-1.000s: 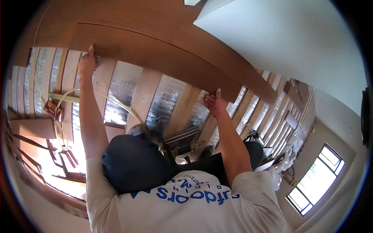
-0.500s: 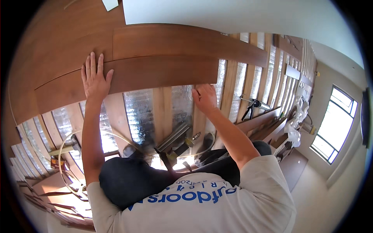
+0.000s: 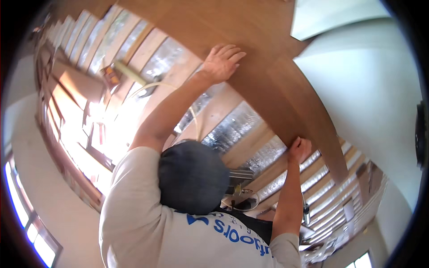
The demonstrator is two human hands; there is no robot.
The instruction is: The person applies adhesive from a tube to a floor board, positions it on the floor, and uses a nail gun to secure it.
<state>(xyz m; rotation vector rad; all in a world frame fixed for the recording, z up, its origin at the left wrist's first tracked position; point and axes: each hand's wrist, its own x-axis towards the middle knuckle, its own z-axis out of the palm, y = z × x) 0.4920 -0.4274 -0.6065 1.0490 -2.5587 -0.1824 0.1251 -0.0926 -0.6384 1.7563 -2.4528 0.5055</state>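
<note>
My left hand (image 3: 222, 62) lies with outstretched fingers on the brown wooden floorboards, near the edge of the laid area. My right hand (image 3: 300, 149) is curled into a fist against the near edge of a floorboard (image 3: 263, 105), close to its end. I see nothing in that fist, though its underside is hidden. Beyond this board runs another floorboard (image 3: 310, 109), which reaches farther right. Beneath and beside them are pale wooden battens (image 3: 250, 143) with silvery foil (image 3: 232, 125) between them.
A nail gun (image 3: 239, 190) lies by my knee, with a pale hose (image 3: 194, 116) curving nearby. A hammer (image 3: 129, 73) and a small box (image 3: 110, 77) rest on the battens at left. A caulking gun (image 3: 306, 212) lies at right. A white wall (image 3: 362, 76) borders the boards.
My view has swung to the left, so the boards now run diagonally. My left hand stays flat on the boards, and my right fist remains at the board's edge near its end.
</note>
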